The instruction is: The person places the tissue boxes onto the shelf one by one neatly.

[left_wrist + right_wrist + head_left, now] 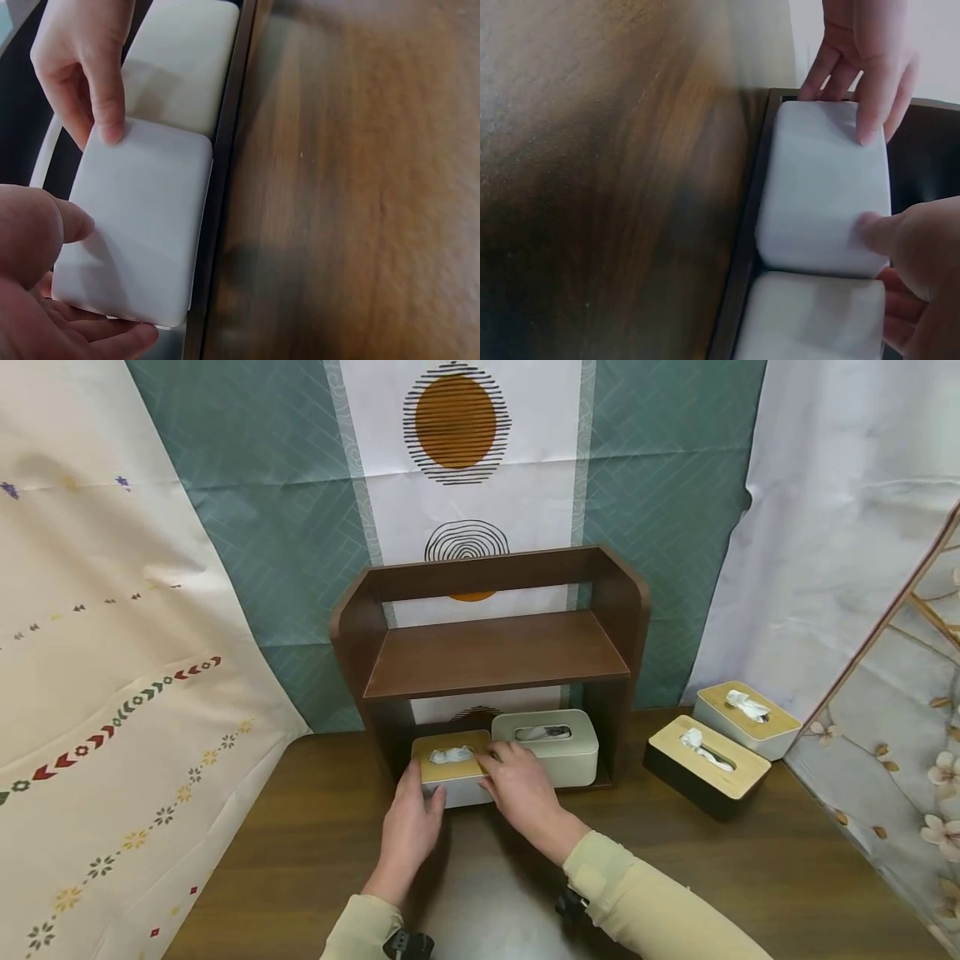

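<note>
A white tissue box [467, 791] with a wood-coloured lid and tissue showing in its slot sits in the lower left of a brown shelf [498, 652]. My left hand [411, 822] grips its left end, thumb on the front face and fingers around the side. From the right end, my right hand [521, 783] holds the same box, its thumb against the front in the right wrist view. Beside it on the lower level stands a cream tissue box [577, 762], partly behind my right hand. The wrist views show the white box's plain front [139, 217] between both hands.
To the right of the shelf, a black tissue box [686, 785] with a pale wooden lid stands on the wooden table [300, 843]. A grey-white one [780, 743] stands behind it. Patterned cloths [277, 527] hang behind and at both sides.
</note>
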`<state>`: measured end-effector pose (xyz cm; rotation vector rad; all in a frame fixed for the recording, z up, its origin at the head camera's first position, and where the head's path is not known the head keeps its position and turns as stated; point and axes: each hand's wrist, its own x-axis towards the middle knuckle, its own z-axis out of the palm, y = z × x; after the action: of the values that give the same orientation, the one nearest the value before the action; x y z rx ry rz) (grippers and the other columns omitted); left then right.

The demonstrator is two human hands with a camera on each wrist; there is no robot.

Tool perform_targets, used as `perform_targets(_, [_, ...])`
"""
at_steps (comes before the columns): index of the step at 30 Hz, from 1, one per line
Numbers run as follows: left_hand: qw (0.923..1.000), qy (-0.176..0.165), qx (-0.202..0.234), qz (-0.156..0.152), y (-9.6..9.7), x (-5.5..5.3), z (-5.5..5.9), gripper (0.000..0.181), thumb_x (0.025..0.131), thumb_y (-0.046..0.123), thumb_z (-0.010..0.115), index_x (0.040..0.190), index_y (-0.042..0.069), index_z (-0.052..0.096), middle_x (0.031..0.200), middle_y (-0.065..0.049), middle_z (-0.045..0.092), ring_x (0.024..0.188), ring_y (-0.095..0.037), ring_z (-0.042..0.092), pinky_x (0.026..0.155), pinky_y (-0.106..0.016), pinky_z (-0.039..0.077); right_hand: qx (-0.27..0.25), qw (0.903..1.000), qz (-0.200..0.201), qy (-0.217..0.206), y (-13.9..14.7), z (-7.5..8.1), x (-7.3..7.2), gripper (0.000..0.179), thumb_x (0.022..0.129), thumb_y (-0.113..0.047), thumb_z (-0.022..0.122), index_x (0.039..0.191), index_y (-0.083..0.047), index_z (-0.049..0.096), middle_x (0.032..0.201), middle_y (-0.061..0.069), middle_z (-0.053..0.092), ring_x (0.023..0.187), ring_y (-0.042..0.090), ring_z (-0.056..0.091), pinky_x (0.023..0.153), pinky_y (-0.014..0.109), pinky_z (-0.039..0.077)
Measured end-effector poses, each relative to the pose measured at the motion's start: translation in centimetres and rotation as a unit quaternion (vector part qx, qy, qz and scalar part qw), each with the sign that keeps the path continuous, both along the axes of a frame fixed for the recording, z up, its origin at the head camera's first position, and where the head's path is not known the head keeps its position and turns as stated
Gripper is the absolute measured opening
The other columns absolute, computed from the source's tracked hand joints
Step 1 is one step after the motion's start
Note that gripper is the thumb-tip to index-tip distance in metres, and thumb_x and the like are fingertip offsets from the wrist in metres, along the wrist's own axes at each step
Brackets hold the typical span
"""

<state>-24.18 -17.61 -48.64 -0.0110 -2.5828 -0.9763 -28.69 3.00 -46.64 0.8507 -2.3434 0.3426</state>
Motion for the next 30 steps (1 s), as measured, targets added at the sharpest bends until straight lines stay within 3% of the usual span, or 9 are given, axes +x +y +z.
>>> perform_targets(7, [0.9999, -0.004, 0.015, 0.005, 0.7, -1.5, -0.1, 0.067, 0.109, 0.016, 0.069, 0.165, -0.007, 0.039, 0.163, -0.035, 0.045, 0.140, -0.054, 0.056, 0.107, -0.068, 0.051, -0.009, 0.9995, -0.014, 0.026, 0.3, -0.1, -0.9, 0.031, 0.094, -0.024, 0.092, 0.120, -0.010, 0.083, 0.119, 0.007, 0.077, 0.110, 0.029, 0.069, 0.097, 0.047, 0.057])
perform_targets(13, [0.9997, -0.013, 0.021, 0.009, 1.1, -2.1, -0.1, 0.067, 0.110, 0.018, 0.066, 0.167, -0.004, 0.037, 0.165, -0.036, 0.041, 0.133, -0.057, 0.060, 0.103, -0.069, 0.053, -0.008, 0.9991, -0.014, 0.039, 0.4, -0.4, -1.7, 0.032, 0.091, -0.023, 0.094, 0.118, -0.010, 0.084, 0.118, 0.005, 0.078, 0.105, 0.029, 0.068, 0.095, 0.046, 0.056])
perform_targets(30, [0.9995, -0.017, 0.019, 0.018, 0.2, -2.1, 0.1, 0.066, 0.110, 0.019, 0.064, 0.167, -0.004, 0.039, 0.163, -0.037, 0.042, 0.134, -0.059, 0.059, 0.105, -0.069, 0.051, -0.013, 0.9994, -0.011, 0.029, -0.6, -0.4, -1.9, 0.033, 0.090, -0.020, 0.095, 0.119, -0.011, 0.084, 0.120, 0.004, 0.079, 0.104, 0.028, 0.067, 0.093, 0.047, 0.055])
